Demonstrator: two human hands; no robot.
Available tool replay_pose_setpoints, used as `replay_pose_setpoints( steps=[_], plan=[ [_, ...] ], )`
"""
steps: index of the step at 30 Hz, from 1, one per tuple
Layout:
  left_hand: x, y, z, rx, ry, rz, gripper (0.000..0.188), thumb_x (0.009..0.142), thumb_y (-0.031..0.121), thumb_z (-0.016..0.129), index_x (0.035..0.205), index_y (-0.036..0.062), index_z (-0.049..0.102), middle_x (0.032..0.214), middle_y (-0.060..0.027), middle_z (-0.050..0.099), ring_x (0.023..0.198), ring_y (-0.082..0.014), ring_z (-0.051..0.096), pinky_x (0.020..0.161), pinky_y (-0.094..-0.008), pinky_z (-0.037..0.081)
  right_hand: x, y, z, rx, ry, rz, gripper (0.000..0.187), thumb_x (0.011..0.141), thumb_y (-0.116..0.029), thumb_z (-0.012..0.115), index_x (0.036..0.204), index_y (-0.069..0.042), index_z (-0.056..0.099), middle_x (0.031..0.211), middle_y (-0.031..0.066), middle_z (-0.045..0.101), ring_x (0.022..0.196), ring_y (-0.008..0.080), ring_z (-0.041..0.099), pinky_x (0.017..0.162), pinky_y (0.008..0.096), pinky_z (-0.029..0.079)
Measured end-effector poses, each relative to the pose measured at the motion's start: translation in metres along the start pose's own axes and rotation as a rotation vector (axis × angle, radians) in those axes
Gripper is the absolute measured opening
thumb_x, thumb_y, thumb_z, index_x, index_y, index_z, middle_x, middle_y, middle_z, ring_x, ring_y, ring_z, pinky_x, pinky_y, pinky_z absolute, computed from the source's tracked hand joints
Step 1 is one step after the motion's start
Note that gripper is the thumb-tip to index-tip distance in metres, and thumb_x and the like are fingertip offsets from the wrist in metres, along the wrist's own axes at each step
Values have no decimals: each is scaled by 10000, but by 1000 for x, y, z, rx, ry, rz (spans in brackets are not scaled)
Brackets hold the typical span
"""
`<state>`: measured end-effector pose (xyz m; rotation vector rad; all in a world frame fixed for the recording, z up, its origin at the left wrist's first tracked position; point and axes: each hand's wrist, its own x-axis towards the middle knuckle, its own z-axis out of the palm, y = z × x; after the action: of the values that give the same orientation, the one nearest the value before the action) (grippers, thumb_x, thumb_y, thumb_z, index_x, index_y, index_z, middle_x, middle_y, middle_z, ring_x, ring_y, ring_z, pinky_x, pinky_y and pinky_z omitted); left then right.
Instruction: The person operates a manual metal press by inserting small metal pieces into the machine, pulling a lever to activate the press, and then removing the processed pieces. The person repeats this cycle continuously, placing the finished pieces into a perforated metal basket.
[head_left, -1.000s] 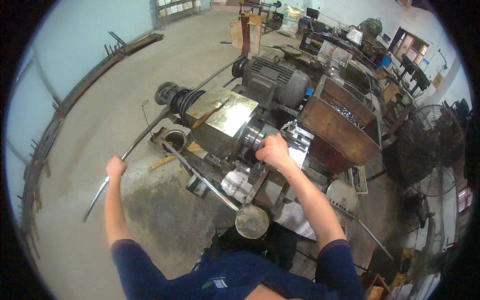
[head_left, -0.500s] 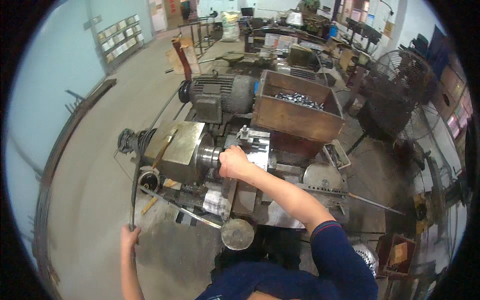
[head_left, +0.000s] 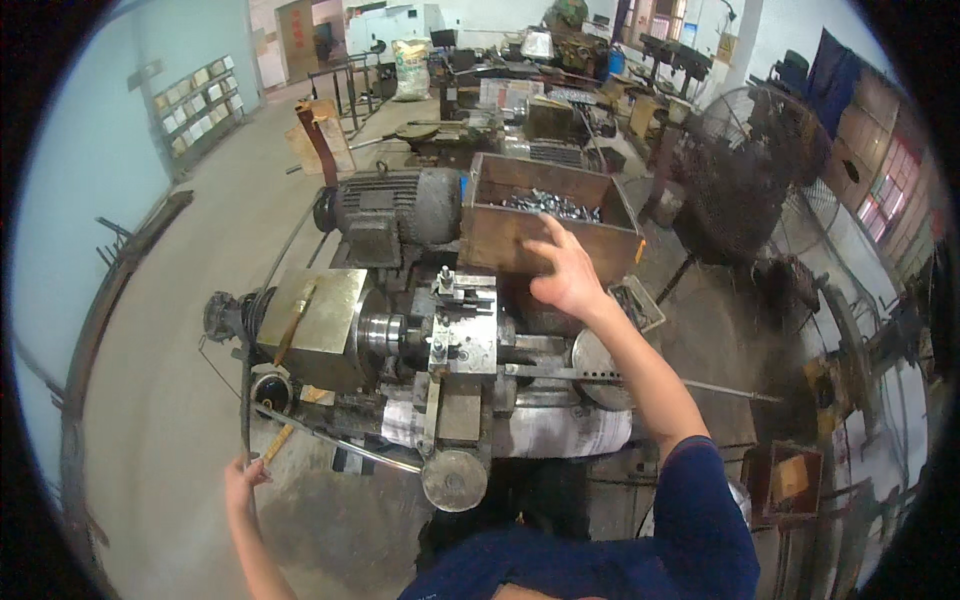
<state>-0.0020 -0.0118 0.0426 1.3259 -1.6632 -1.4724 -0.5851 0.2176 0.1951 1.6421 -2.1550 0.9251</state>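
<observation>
We had our left hand [head_left: 243, 484] clamped round a long lever [head_left: 246, 415], its lower end unclear; our right hand [head_left: 570, 280], fingers apart, partly hid the wooden box [head_left: 495, 236].

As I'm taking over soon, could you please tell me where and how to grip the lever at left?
Grip the lever low, perhaps, where the left hand holds it, from the near side: it's slim there and clear of the machine.
</observation>
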Motion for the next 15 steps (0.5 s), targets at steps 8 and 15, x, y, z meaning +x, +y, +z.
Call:
replay_pose_setpoints(
  steps=[8,15],
  plan=[
    [26,-53,-25,-196,-54,-129,402,813,252,598,1101,-18,527,767,-82,582,635,-209,575,591,-352,490,-235,82,-87,-121,-73,446,404,545,-122,591,928,-2,630,1056,133,605,949,302,562,810,354,454],
    [64,-70,-35,-47,193,-535,549,789,414,513,1201,84,359,975,-16,359,861,-160,336,736,-388,307,-481,69,-128,-297,-335,1090,387,563,-199,584,917,-56,649,783,192,621,777,331,607,737,370,490]
  ],
)
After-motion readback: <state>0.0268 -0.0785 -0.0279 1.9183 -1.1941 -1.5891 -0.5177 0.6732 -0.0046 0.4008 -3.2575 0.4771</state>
